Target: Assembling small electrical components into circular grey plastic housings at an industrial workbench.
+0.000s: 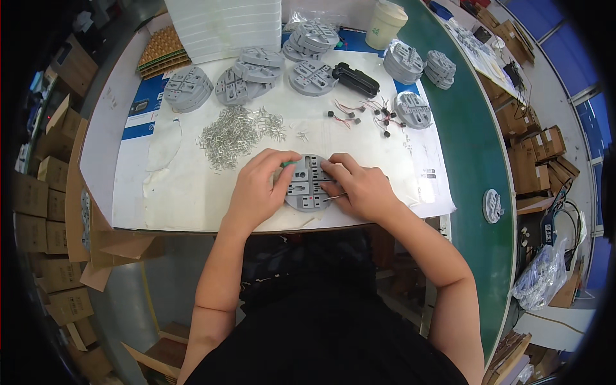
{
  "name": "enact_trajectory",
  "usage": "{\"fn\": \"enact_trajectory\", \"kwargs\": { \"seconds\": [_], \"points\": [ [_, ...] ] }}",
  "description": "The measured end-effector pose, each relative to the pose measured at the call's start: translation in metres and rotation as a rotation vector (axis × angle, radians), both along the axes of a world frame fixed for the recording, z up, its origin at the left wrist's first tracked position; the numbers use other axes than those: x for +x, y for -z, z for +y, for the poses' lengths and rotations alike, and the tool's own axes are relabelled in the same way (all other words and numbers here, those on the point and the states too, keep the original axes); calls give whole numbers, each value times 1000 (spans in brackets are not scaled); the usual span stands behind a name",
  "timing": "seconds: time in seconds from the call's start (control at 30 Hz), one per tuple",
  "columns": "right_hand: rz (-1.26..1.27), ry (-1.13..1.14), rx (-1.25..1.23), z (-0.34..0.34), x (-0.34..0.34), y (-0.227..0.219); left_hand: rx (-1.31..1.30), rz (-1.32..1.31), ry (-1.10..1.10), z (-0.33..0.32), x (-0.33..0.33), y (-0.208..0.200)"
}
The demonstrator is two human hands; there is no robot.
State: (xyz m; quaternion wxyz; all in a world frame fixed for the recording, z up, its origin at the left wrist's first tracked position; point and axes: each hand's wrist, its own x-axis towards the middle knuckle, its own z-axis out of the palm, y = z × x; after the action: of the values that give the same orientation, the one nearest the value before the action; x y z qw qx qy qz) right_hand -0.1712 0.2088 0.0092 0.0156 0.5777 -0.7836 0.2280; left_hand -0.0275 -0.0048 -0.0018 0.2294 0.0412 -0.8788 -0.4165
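Observation:
In front of me a grey round plastic base [312,203] with slots and raised compartments lies flat near the table's front edge. My left hand [261,186] is at its upper left, thumb and fingers closed around a small green piece [288,163], mostly hidden. On the base's right side rests my right hand [364,192], fingers curled and thumb against it. A thin metal sliver [335,197] shows below that thumb; whether the hand grips it is unclear. A heap of small metal clips [230,136] lies beyond my left hand.
Stacks of similar grey bases [187,88] line the back, beside a black tool-like object [356,79] and a lidded pale cup [385,24]. Black parts with red wires [386,117] lie at right. One base [493,206] sits on the green surface [478,256]. Cardboard boxes [61,240] stand left.

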Motion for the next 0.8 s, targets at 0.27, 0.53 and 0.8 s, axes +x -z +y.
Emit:
{"fn": "enact_trajectory", "kwargs": {
  "seconds": [0.27,0.53,0.8],
  "points": [
    [58,21,-73,-4,4,10,-125,-222,71,10,-33,-31],
    [75,10,-72,-4,3,13,-372,-380,103,16,-53,-47],
    [42,20,-61,-2,5,8,-477,-518,148,8,-58,-50]
  ]
}}
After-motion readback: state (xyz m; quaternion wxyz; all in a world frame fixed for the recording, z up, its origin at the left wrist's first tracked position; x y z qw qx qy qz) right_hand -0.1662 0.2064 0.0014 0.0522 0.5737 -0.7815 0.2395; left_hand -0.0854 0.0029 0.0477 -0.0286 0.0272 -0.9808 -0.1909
